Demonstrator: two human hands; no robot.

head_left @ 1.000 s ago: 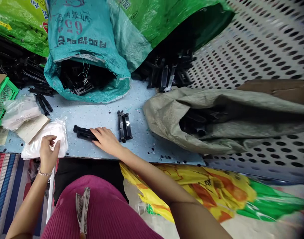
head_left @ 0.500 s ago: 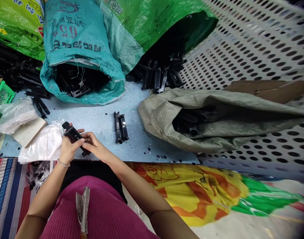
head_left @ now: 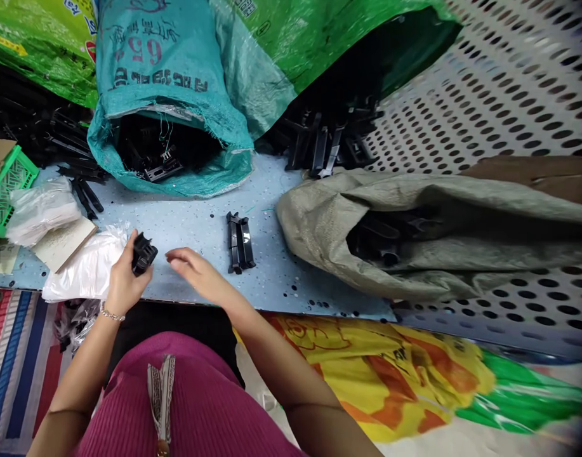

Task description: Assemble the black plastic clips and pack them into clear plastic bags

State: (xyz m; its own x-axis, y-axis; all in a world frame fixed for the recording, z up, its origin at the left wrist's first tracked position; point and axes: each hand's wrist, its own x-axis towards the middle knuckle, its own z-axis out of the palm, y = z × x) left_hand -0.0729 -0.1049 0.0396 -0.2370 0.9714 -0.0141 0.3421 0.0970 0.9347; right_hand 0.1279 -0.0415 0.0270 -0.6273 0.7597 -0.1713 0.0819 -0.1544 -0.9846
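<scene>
My left hand (head_left: 129,273) is closed around a black plastic part (head_left: 143,253), tilted so that its end points up toward me; its exact kind I cannot make out. To the right of it, my right hand (head_left: 195,271) hovers over the blue speckled table (head_left: 195,222), holding nothing, fingers stretched toward the left. Beyond that hand, two long black plastic parts (head_left: 240,242) lie side by side on the tabletop. A stack of clear plastic bags (head_left: 84,263) rests just left of my left hand.
Along the back, a teal woven sack (head_left: 171,76) gapes open with black parts inside, beside a green sack (head_left: 310,38). A grey-green sack (head_left: 319,235) holding black parts lies at right, before a perforated white panel (head_left: 509,108). A green basket (head_left: 14,184) stands far left.
My right hand has let go of the black part and drawn away to the right. My left hand has turned the part end-up. The view has shifted slightly.
</scene>
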